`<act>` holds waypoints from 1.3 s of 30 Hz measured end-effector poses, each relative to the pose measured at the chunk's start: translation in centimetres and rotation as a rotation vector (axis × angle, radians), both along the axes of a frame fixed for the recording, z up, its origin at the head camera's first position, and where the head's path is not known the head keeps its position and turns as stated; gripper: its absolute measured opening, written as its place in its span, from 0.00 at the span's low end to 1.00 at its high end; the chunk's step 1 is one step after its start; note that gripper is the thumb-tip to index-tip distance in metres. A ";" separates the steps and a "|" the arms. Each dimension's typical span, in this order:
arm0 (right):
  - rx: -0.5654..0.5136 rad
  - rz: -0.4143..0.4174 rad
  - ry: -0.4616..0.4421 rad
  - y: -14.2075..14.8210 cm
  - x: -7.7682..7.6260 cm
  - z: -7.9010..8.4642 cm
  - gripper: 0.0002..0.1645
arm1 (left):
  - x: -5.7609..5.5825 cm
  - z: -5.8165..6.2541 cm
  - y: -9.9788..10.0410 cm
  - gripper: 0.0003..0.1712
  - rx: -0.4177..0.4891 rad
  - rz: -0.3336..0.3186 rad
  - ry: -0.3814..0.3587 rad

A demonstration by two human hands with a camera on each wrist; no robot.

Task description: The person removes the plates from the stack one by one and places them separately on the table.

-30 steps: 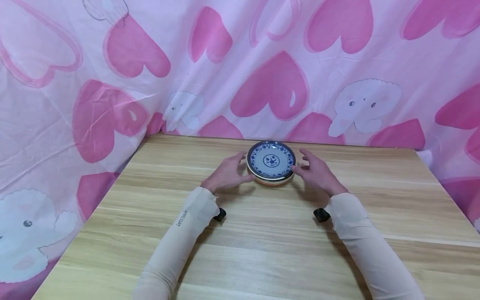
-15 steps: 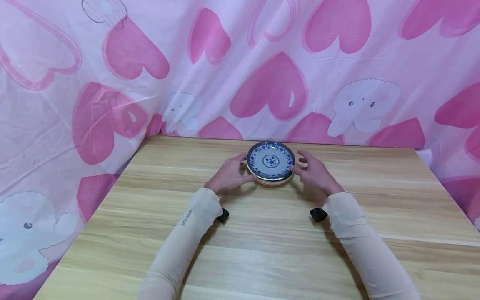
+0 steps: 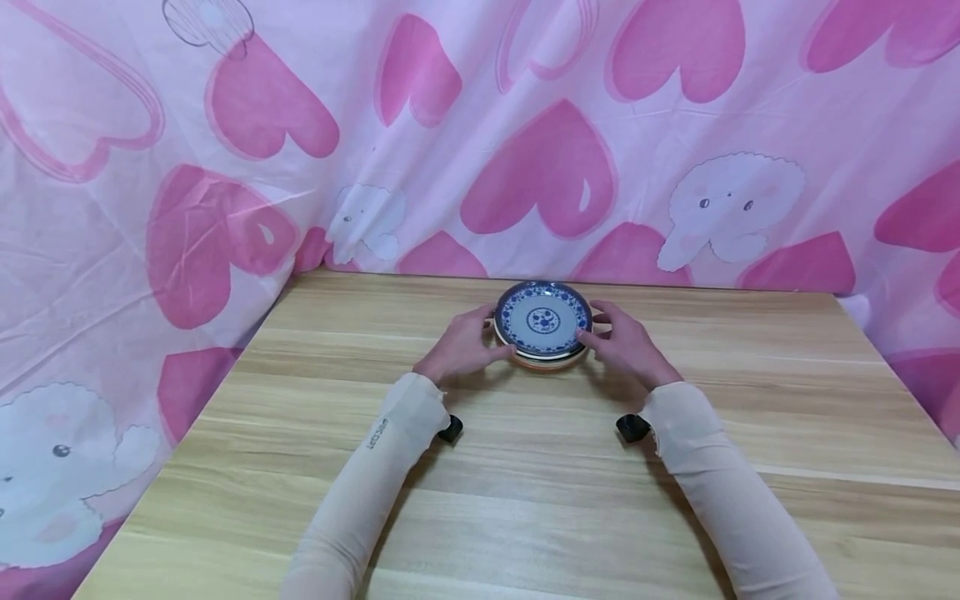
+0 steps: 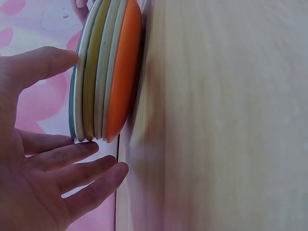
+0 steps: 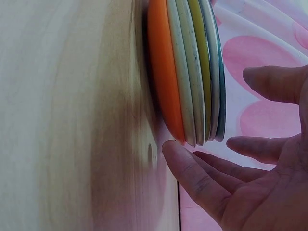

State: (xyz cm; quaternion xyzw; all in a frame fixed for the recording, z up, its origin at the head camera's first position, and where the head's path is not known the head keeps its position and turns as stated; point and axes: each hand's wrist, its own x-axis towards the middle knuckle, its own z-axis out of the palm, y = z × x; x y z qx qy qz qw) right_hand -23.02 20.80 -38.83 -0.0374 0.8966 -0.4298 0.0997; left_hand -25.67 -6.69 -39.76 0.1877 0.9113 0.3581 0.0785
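A stack of plates sits near the far edge of the table, seen side-on in both wrist views. Its top plate is white with a blue floral pattern and a dark blue rim. Pale and mustard rims lie beneath, and an orange dish forms the bottom. My left hand is at the stack's left side, its thumb touching the top rim and its other fingers extended by the edge. My right hand is spread at the right side; in the right wrist view its thumb stands apart from the plates.
The light wood-grain table stretches in front of the stack and to both sides. A pink curtain with hearts and white animal faces hangs along the back and left. A black wrist device shows below the right sleeve.
Both hands have moved slightly inward, closer to the plates' sides. The stack stays in the same place on the table.
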 end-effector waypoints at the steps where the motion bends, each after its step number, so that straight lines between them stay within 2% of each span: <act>1: -0.005 0.000 0.003 0.0 0.0 0.0 0.43 | -0.1 0.0 0.0 0.46 0.012 0.002 -0.006; 5: -0.015 0.000 0.014 -0.1 -0.2 -0.1 0.43 | -0.3 0.0 0.1 0.42 0.043 -0.005 -0.007; 11: -0.009 0.001 0.022 -0.2 -0.2 -0.3 0.44 | -0.5 -0.1 0.1 0.38 0.042 -0.012 0.000; 21: 0.069 0.008 0.020 -0.2 -0.4 -0.3 0.43 | -0.4 0.1 0.4 0.37 0.004 -0.062 0.029; 25: 0.069 -0.007 -0.004 0.0 -0.4 -0.2 0.43 | -0.6 0.2 0.4 0.36 -0.017 -0.079 0.037; 34: 0.007 -0.067 -0.035 0.4 -0.5 0.1 0.38 | -0.7 0.2 0.5 0.36 -0.043 -0.076 0.032; 39: -0.082 -0.113 -0.067 0.7 -0.5 0.2 0.36 | -0.6 0.1 0.4 0.36 -0.045 -0.058 0.023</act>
